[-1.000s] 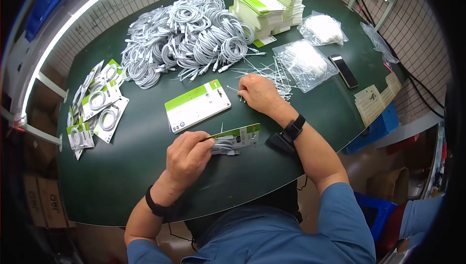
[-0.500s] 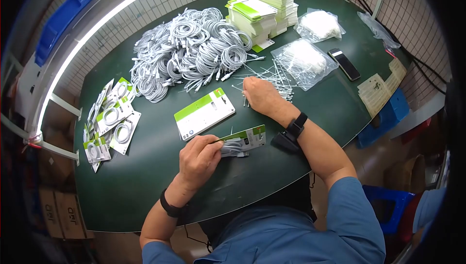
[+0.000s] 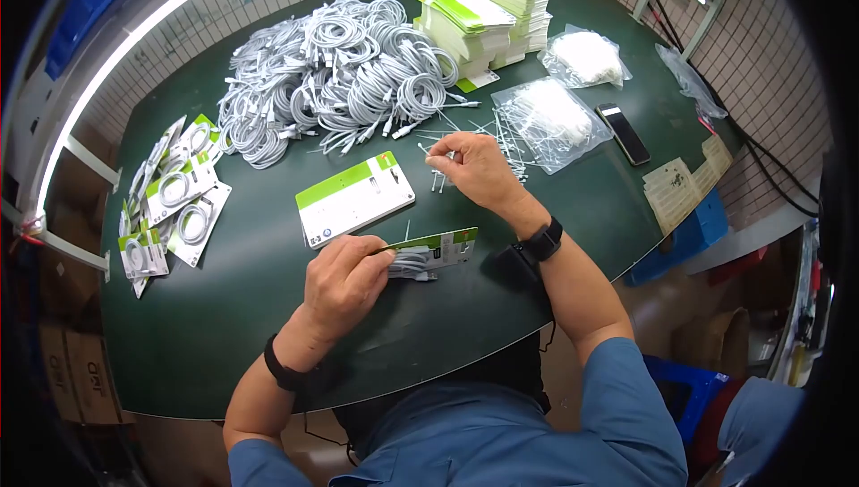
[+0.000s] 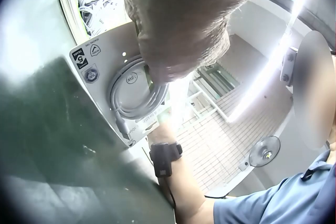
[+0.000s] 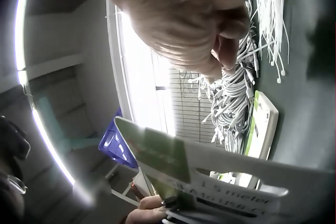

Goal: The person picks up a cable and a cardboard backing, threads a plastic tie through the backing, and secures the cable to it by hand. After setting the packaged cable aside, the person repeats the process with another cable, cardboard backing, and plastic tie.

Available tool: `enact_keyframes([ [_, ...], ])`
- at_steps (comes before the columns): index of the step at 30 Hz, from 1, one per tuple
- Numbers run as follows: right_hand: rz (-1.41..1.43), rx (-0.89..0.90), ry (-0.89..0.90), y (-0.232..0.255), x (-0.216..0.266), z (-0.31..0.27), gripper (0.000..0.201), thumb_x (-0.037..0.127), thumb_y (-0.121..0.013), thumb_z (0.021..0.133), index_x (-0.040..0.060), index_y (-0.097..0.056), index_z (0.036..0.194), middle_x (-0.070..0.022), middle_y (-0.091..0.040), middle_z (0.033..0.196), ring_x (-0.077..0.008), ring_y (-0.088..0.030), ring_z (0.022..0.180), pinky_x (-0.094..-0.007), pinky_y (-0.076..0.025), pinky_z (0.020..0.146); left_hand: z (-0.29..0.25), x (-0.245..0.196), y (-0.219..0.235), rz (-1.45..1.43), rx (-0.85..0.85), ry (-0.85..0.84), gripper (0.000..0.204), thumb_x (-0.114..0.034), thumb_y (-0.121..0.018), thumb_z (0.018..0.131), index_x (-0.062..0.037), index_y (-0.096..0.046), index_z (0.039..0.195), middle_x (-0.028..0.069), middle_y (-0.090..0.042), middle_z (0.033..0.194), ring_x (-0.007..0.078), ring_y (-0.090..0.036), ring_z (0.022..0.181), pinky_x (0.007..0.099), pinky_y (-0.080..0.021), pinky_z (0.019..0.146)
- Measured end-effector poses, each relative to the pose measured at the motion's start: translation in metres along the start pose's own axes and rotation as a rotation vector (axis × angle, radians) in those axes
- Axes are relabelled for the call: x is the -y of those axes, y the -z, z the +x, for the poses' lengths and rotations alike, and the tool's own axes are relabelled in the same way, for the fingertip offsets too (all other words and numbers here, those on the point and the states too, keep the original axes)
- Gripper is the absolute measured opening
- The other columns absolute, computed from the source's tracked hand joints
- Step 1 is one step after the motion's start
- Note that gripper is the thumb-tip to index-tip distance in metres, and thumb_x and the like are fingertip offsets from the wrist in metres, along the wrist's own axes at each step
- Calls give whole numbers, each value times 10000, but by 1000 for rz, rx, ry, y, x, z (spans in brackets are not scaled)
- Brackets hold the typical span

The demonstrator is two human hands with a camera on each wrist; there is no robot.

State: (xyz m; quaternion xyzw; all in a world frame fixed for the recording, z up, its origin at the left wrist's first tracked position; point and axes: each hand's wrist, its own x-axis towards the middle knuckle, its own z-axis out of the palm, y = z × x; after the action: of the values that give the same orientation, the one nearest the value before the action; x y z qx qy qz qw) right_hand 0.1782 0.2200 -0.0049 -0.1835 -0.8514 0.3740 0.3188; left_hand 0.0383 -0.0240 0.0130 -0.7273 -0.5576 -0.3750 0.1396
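My left hand (image 3: pixel 343 282) pinching the carded cable pack (image 3: pixel 428 253) on the green tabletop (image 3: pixel 268 290), my right hand's (image 3: pixel 472 167) fingers grasping a white tie (image 3: pixel 433 155)

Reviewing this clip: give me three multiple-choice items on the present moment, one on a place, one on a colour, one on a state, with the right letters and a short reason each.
1. Where does the phone lie?
A. Among the finished cards at the table's left edge
B. On the table right of the clear bag of ties
C. Under the stacks of cards

2. What colour is the band on the backing card that the left hand grips?
A. Red
B. Blue
C. Green

3. What is the right hand doing?
A. Pinching a thin white tie above the table
B. Lying flat and open on the table
C. Holding the phone

Answers: 1 B, the dark phone sits beside the clear bag. 2 C, the card's strip is bright green. 3 A, thumb and fingers close on a tie, lifted clear of the loose ones.
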Motion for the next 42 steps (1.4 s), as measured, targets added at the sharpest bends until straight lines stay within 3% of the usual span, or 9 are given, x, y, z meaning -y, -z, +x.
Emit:
enact_keyframes([
  [1,-11,17,-7,1,3,0,154,90,-715,942,-35,-697,1031,-104,-715,800,-144,-654,661,-324,-530,617,-1,1,0,-11,-10,16,263,36,-785,713,-23,-701,955,87,-704,959,266,-694,804,366,-572,691],
  [4,405,57,-320,1,8,3,133,99,-689,983,-32,-692,1003,-75,-711,779,-58,-588,631,-266,-495,570,-2,2,2,-12,-4,-19,254,22,-780,719,-25,-703,955,89,-695,958,261,-690,801,364,-569,685],
  [9,330,52,-326,-3,3,3,138,114,-662,1012,-19,-695,991,-58,-711,780,-66,-593,647,-250,-486,593,-3,4,1,-33,-22,-26,238,6,-773,728,-28,-704,953,92,-687,966,257,-688,799,363,-567,684],
  [13,65,-16,-233,-5,2,-1,150,121,-645,1026,-16,-697,994,-25,-708,789,-61,-593,661,-227,-472,608,-4,6,0,-31,-15,-37,227,-15,-769,739,-28,-705,956,93,-684,971,256,-686,799,362,-567,684],
  [17,32,-52,-162,-5,-1,-1,156,133,-657,1023,-15,-704,1007,4,-690,780,-61,-602,680,-219,-458,614,-3,4,3,-48,1,-20,300,35,-802,673,-17,-689,946,109,-703,966,276,-700,800,368,-578,675],
  [21,182,14,-175,-3,3,-4,150,137,-691,1004,-10,-716,1017,0,-698,791,-66,-625,698,-217,-468,619,-3,3,5,-41,6,-38,301,29,-802,678,-17,-688,953,112,-706,975,276,-700,805,369,-581,681],
  [24,413,83,-323,0,21,-6,145,141,-724,990,2,-728,1033,-3,-708,828,-72,-648,719,-209,-479,618,-3,3,3,-13,-33,-80,228,-37,-759,740,-24,-705,961,104,-688,977,263,-691,804,361,-573,680],
  [32,825,155,-542,-14,23,-16,158,152,-738,992,15,-693,1057,-31,-718,895,-80,-693,758,-187,-523,630,-5,3,-1,-42,-3,-85,212,-34,-755,740,-19,-700,944,101,-682,949,260,-689,792,357,-570,664],
  [42,826,238,-555,-27,29,-22,143,139,-722,997,11,-680,1047,-43,-720,916,-88,-719,808,-178,-543,665,-2,4,-1,-58,26,-79,249,10,-779,698,-9,-687,928,113,-689,938,267,-689,773,356,-569,655],
])
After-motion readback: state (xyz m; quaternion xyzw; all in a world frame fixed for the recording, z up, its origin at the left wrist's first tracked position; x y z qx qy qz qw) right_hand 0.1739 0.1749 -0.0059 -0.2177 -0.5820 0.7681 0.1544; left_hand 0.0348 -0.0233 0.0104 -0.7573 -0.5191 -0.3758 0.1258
